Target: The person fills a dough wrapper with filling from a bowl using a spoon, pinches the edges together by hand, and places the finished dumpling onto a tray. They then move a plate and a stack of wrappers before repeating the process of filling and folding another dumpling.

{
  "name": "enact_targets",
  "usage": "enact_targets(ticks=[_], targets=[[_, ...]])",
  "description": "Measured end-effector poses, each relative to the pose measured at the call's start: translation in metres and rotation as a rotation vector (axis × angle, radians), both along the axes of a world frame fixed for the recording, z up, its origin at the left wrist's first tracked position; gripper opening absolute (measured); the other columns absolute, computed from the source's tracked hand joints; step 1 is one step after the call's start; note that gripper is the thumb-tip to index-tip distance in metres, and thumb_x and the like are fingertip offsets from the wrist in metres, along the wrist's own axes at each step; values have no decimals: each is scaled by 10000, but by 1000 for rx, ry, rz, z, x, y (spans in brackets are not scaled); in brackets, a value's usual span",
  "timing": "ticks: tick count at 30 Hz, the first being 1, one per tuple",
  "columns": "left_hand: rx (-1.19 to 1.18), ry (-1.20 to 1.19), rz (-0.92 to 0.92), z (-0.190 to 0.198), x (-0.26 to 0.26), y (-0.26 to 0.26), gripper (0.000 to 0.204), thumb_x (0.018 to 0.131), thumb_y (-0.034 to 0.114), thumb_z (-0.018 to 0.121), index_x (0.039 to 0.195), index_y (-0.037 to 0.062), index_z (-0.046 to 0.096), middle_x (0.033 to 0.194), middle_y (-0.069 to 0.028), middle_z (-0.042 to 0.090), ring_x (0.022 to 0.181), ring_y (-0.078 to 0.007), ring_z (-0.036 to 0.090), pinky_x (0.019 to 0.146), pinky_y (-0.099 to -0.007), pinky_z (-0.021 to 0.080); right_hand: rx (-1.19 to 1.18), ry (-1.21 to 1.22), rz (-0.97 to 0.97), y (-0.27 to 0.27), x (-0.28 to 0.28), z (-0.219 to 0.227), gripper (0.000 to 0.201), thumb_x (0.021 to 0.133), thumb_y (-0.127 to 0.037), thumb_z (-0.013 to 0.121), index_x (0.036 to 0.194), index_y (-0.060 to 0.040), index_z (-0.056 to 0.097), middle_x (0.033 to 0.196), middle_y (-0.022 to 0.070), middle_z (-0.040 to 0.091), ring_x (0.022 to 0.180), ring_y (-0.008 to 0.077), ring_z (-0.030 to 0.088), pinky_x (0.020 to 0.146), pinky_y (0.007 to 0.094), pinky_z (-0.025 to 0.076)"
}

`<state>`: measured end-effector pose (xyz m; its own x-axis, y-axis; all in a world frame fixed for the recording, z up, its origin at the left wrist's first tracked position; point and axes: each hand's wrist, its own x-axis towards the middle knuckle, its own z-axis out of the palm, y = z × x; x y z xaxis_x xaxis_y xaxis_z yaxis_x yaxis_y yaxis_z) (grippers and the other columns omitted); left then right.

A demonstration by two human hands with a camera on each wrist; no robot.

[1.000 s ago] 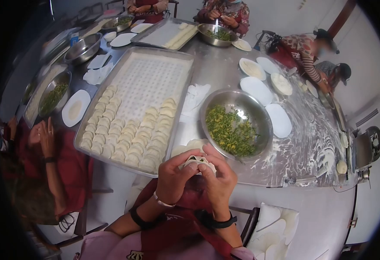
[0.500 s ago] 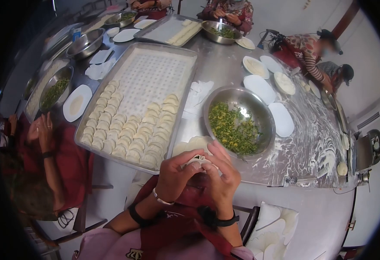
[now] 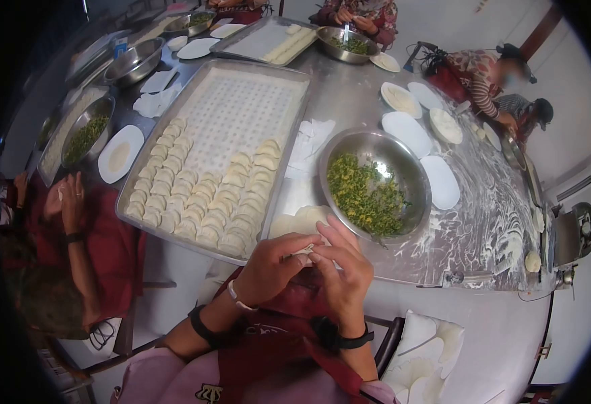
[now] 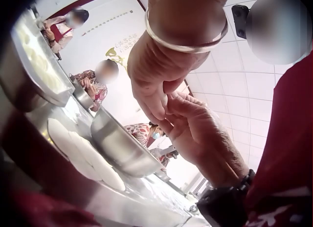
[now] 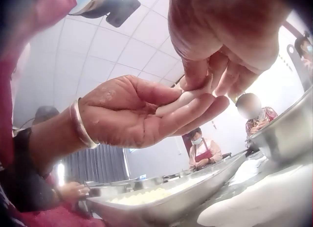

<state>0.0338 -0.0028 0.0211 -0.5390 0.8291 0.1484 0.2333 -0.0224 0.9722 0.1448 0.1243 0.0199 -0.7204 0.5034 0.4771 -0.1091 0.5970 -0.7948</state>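
Note:
Close to the table's front edge, both hands work on one dumpling [image 5: 181, 102], mostly hidden by the fingers in the head view. My left hand [image 3: 272, 268], with a pale bracelet at its wrist, cradles it in curled fingers with the thumb on top. The thumb and forefinger of my right hand [image 3: 347, 271] pinch its edge, while other fingers stick out. Just beyond the hands lie round dough wrappers [image 3: 307, 219], overlapping one another on the table. A steel bowl [image 3: 422, 209] of chopped green and yellow filling [image 3: 366, 192] stands to their right.
Left of the bowl, a large metal tray [image 3: 245, 101] bears rows of finished dumplings [image 3: 204, 202]. White plates [image 3: 442, 182] stand right of the bowl, near a floured stretch of table [image 3: 484, 229]. Another person's hands [image 3: 72, 202] are at the left, and more people work around the table.
The dumpling's opening with green filling, visible earlier, is now covered by the fingers. My left hand has turned over it, and the right fingers have moved along the edge.

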Motion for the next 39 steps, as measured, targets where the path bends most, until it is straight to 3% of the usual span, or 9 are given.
enact_targets(ticks=[8,11,14,17,26,29,32,35,39], targets=[[-18,-128,-56,8,-8,0,516,874,6,593,1382,-1,506,1153,-115,685,1036,-180,665,861,-294,535,-85,-85,66,0,0,8,270,757,0,749,1025,-17,729,1331,164,608,1320,347,502,1053,408,430],[75,-264,-66,17,-2,0,518,877,-3,576,1388,-25,490,1150,-111,670,1041,-165,647,870,-287,534,-281,-13,50,2,2,-7,243,792,17,725,1034,0,718,1345,175,595,1304,329,520,1060,405,427],[79,-537,-20,15,7,-1,475,890,-4,578,1356,-62,506,1155,-124,664,1059,-162,630,881,-300,534,-719,129,-8,-10,-1,-2,211,828,23,698,1040,20,703,1298,187,621,1280,313,540,1066,404,425],[136,-514,41,5,13,0,420,916,3,576,1323,-86,524,1169,-126,658,1092,-158,616,891,-301,532,-721,148,-51,-19,-4,6,191,842,19,693,1032,34,693,1260,193,640,1260,311,554,1066,407,425],[244,-498,90,2,21,5,380,948,30,567,1316,-64,551,1217,-104,655,1101,-160,613,894,-296,536,-381,177,-64,-14,-3,5,100,810,17,724,907,8,703,1168,171,691,1226,326,583,1037,410,443],[35,-96,70,13,18,-2,396,936,24,565,1329,-29,561,1199,-113,664,1047,-150,636,877,-293,551,-260,184,-48,-9,-1,9,78,798,-1,740,870,2,710,1139,164,705,1216,334,589,1023,417,449],[70,-103,37,5,16,-2,406,926,22,564,1331,-4,573,1176,-120,672,1002,-144,651,868,-292,560,-196,170,-33,-5,1,8,112,794,-19,747,898,7,716,1149,168,701,1218,338,587,1015,409,454],[103,-309,27,2,15,0,409,938,31,563,1344,-16,554,1166,-119,673,1030,-144,641,875,-291,555,-184,128,-58,-4,2,4,148,792,-25,746,936,5,725,1175,167,692,1237,332,575,1013,396,455],[151,-491,2,5,17,3,421,962,44,546,1375,-28,511,1189,-116,661,1060,-134,620,911,-286,531,-388,58,-86,-10,-2,18,174,782,-16,745,955,-1,733,1214,165,676,1262,326,557,1016,387,451]])
